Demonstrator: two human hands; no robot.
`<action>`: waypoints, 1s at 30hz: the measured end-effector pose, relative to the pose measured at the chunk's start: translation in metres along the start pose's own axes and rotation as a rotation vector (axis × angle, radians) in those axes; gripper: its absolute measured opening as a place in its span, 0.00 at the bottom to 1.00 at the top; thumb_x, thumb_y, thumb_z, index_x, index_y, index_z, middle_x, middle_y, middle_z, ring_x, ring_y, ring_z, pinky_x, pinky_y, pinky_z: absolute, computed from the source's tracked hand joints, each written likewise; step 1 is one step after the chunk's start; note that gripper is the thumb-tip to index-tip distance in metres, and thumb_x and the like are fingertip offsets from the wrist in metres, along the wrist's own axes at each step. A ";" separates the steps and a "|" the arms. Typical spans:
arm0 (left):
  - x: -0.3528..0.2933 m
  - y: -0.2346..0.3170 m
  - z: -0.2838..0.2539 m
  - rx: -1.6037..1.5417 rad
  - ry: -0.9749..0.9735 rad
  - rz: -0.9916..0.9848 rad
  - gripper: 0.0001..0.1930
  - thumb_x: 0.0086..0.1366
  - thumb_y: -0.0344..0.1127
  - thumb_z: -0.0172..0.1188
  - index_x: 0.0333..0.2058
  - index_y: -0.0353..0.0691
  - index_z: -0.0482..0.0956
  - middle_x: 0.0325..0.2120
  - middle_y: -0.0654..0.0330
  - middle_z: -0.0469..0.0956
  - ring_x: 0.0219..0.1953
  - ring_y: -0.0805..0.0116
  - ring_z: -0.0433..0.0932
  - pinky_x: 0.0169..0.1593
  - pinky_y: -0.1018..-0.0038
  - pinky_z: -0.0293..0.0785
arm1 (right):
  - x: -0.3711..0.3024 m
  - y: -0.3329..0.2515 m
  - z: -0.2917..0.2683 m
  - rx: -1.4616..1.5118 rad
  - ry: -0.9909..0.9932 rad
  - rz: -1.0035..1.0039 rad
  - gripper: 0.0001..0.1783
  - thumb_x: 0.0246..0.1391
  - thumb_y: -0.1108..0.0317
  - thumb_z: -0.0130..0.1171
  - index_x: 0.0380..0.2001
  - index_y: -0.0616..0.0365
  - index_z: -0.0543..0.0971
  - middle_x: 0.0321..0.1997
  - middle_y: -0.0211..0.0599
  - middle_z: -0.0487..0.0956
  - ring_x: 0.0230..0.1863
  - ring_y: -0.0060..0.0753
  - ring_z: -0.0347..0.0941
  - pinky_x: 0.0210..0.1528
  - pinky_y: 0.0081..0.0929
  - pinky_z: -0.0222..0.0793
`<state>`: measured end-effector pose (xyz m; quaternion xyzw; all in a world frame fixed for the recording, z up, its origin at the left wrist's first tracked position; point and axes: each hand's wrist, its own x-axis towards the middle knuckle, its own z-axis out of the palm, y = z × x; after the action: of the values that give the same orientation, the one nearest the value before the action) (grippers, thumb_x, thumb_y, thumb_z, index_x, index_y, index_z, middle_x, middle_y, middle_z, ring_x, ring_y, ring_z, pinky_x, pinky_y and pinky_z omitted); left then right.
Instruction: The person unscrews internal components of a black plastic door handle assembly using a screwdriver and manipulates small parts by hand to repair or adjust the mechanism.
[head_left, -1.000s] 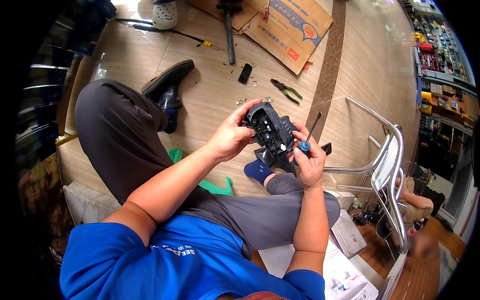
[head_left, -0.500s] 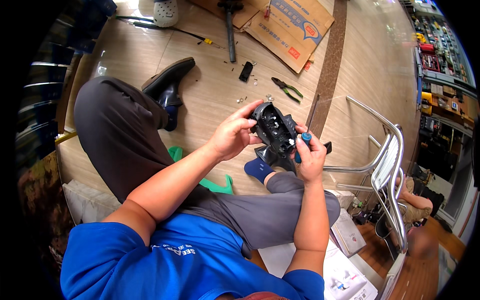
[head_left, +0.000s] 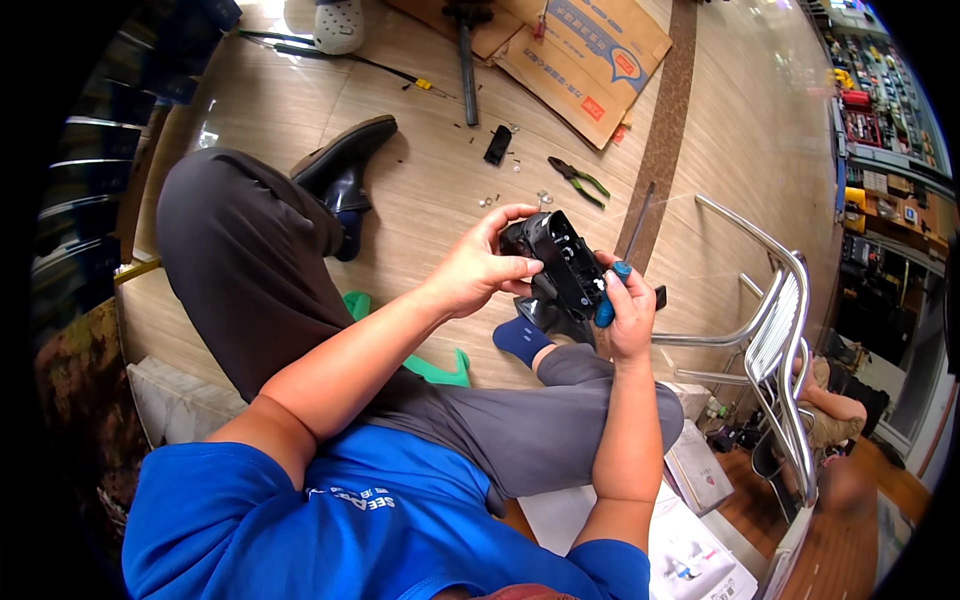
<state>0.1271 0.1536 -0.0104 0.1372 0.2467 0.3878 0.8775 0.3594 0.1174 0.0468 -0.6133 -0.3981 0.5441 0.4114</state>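
Note:
My left hand (head_left: 487, 265) is closed round one side of a black plastic housing (head_left: 566, 268), its thumb lying along the outer wall. The housing is held tilted above my lower leg, and small white and metal parts show in its hollow. Against its right end rests my right hand (head_left: 630, 312), which also grips a blue-handled screwdriver (head_left: 621, 272). The screwdriver's long shaft points up and away from the housing. What the right fingertips do behind the housing is hidden.
Beyond the hands lie pliers with green-edged handles (head_left: 578, 182), a black rectangular part (head_left: 497, 145) and small loose pieces (head_left: 544, 197). Flattened cardboard (head_left: 580, 70) and a dark bar (head_left: 468, 80) are farther off. A metal-framed chair (head_left: 770, 320) stands at right, with another person (head_left: 835, 400) behind.
The housing has been tipped so that its outer wall shows more and its hollow turns toward the right. My left thumb has shifted onto that wall. The screwdriver stays in my right hand.

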 end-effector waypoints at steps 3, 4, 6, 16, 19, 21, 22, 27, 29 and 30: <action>-0.001 -0.002 0.000 0.068 0.056 -0.001 0.46 0.53 0.24 0.72 0.67 0.39 0.55 0.55 0.54 0.70 0.51 0.66 0.76 0.46 0.68 0.83 | 0.001 0.000 -0.001 0.026 -0.022 -0.019 0.18 0.63 0.66 0.57 0.52 0.68 0.78 0.37 0.32 0.81 0.35 0.19 0.75 0.39 0.18 0.71; -0.002 -0.003 0.001 0.066 0.044 0.023 0.46 0.52 0.25 0.73 0.67 0.38 0.56 0.56 0.54 0.70 0.52 0.66 0.76 0.46 0.68 0.83 | 0.002 0.001 -0.001 0.036 -0.022 -0.042 0.19 0.63 0.67 0.56 0.52 0.69 0.78 0.40 0.35 0.81 0.39 0.22 0.76 0.44 0.20 0.72; -0.003 -0.005 0.006 0.063 0.019 0.071 0.46 0.50 0.26 0.75 0.65 0.37 0.57 0.56 0.55 0.70 0.54 0.66 0.74 0.48 0.68 0.82 | 0.002 0.002 -0.001 0.082 -0.031 -0.063 0.19 0.63 0.68 0.56 0.52 0.70 0.77 0.45 0.40 0.81 0.46 0.26 0.77 0.52 0.24 0.71; -0.009 -0.007 0.014 0.032 0.095 -0.016 0.44 0.50 0.30 0.77 0.63 0.41 0.58 0.52 0.58 0.72 0.51 0.65 0.77 0.47 0.64 0.83 | 0.003 0.010 -0.004 0.071 -0.041 -0.061 0.17 0.64 0.70 0.54 0.52 0.71 0.76 0.51 0.43 0.81 0.51 0.30 0.76 0.59 0.27 0.67; -0.012 -0.003 0.019 0.174 0.102 -0.007 0.44 0.51 0.29 0.75 0.63 0.41 0.58 0.51 0.57 0.72 0.49 0.67 0.78 0.46 0.67 0.84 | 0.003 0.014 -0.007 0.027 -0.014 -0.062 0.17 0.65 0.70 0.54 0.51 0.70 0.77 0.51 0.42 0.81 0.52 0.29 0.75 0.59 0.26 0.66; -0.013 -0.006 0.021 0.279 0.108 0.085 0.43 0.51 0.27 0.74 0.63 0.40 0.57 0.51 0.57 0.71 0.50 0.67 0.77 0.48 0.68 0.82 | 0.004 0.015 -0.007 -0.017 0.030 -0.081 0.16 0.65 0.69 0.54 0.51 0.69 0.77 0.48 0.40 0.81 0.49 0.26 0.76 0.56 0.24 0.67; -0.013 -0.007 0.021 0.331 0.111 0.130 0.43 0.51 0.26 0.73 0.63 0.39 0.57 0.51 0.56 0.71 0.50 0.67 0.76 0.49 0.69 0.81 | 0.004 0.015 -0.004 -0.050 0.065 -0.096 0.16 0.65 0.68 0.54 0.50 0.69 0.78 0.45 0.38 0.82 0.46 0.25 0.76 0.52 0.23 0.69; -0.014 -0.007 0.022 0.456 0.180 0.248 0.45 0.50 0.23 0.70 0.65 0.38 0.55 0.53 0.55 0.68 0.53 0.67 0.73 0.56 0.71 0.75 | 0.000 -0.001 0.006 -0.252 0.277 0.049 0.14 0.65 0.65 0.58 0.46 0.65 0.80 0.28 0.25 0.78 0.26 0.14 0.70 0.28 0.17 0.67; -0.013 -0.005 0.021 0.529 0.220 0.302 0.46 0.50 0.23 0.70 0.66 0.37 0.53 0.53 0.54 0.68 0.53 0.67 0.73 0.57 0.71 0.74 | 0.000 -0.001 0.005 -0.419 0.394 -0.101 0.13 0.64 0.65 0.60 0.44 0.65 0.80 0.22 0.21 0.73 0.21 0.11 0.65 0.22 0.16 0.61; -0.011 -0.003 0.019 0.592 0.243 0.337 0.47 0.50 0.23 0.70 0.66 0.37 0.52 0.53 0.54 0.68 0.53 0.67 0.73 0.57 0.71 0.74 | -0.006 -0.006 0.002 -0.419 0.404 -0.147 0.11 0.62 0.69 0.60 0.43 0.65 0.80 0.23 0.24 0.72 0.22 0.13 0.65 0.25 0.17 0.62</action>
<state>0.1327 0.1421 0.0082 0.3769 0.4249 0.4523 0.6876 0.3567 0.1144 0.0544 -0.7502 -0.4552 0.2857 0.3852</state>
